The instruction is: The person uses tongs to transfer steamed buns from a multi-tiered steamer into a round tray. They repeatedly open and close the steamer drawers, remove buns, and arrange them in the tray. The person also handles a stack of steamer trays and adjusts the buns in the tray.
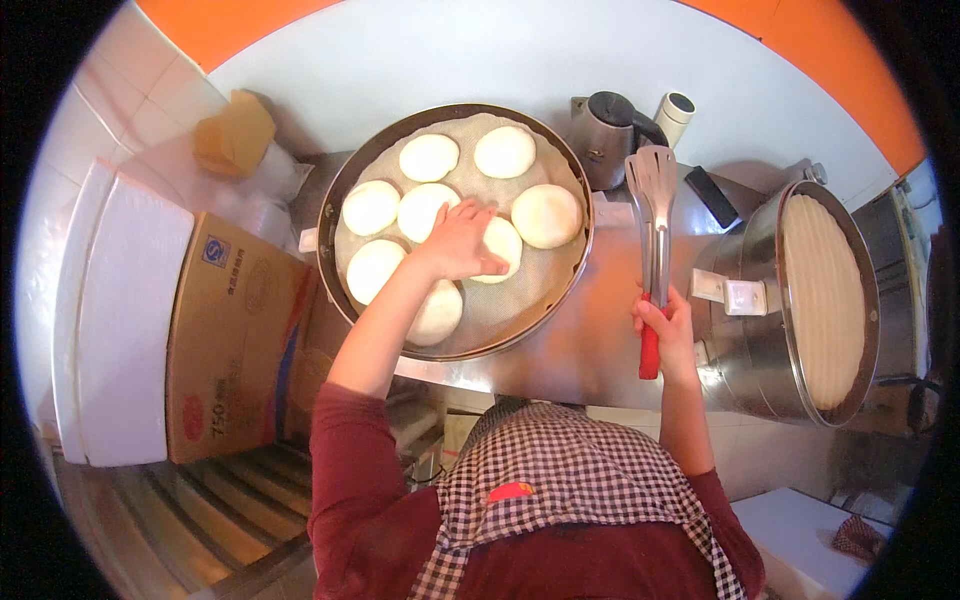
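Observation:
In the head view, a round metal steamer tray (pixel 540 324) lined with mesh cloth holds several round, flat white buns. My left hand (pixel 463 244) reaches over the middle of the tray, fingers spread and bent on a bun (pixel 501 251) that it partly covers; whether it grips the bun I cannot tell. Close beside the fingertips lies another bun (pixel 424 212). To the right of the tray, my right hand (pixel 666 322) is closed around the red handle of metal serving tongs (pixel 656 195), whose slotted heads point away from me.
A metal kettle (pixel 607 142), a pale flask (pixel 675 112) and a black phone (pixel 711 196) stand or lie at the back. At right is a deep steamer pot (pixel 739 337) with a long pale ridged surface inside its rim. A cardboard box (pixel 232 337) and white foam box (pixel 127 322) are left.

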`<state>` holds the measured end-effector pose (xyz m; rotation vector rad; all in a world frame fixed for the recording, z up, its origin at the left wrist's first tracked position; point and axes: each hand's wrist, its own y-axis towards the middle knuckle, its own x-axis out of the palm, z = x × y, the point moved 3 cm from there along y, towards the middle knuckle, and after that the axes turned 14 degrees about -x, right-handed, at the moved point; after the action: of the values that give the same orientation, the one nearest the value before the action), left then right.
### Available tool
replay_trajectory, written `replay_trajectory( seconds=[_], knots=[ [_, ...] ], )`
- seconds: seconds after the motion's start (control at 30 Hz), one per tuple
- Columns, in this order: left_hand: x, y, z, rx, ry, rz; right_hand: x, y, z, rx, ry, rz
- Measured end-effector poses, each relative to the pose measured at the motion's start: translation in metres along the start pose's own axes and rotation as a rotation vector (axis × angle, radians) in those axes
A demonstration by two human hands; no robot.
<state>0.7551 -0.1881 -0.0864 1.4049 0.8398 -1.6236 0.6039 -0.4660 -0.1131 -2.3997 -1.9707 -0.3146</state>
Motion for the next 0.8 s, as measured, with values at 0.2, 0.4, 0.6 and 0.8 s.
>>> replay_trajectory(
  seconds=[0.2,0.4,0.6,0.8],
  knots=[
    [-0.013,-0.041,0.013,0.009,-0.342,-0.106,-0.013,-0.002,0.010,0.067,0.015,0.037],
    [-0.006,-0.080,0.033,0.213,-0.388,0.136,-0.014,0.005,0.014,0.049,0.051,0.045],
    [-0.005,-0.015,0.026,-0.185,-0.494,0.190,-0.005,0.011,0.013,0.064,0.038,0.039],
    [0.035,0.056,0.057,-0.566,-0.607,0.015,-0.004,0.003,0.015,0.049,0.026,0.020]
  ],
)
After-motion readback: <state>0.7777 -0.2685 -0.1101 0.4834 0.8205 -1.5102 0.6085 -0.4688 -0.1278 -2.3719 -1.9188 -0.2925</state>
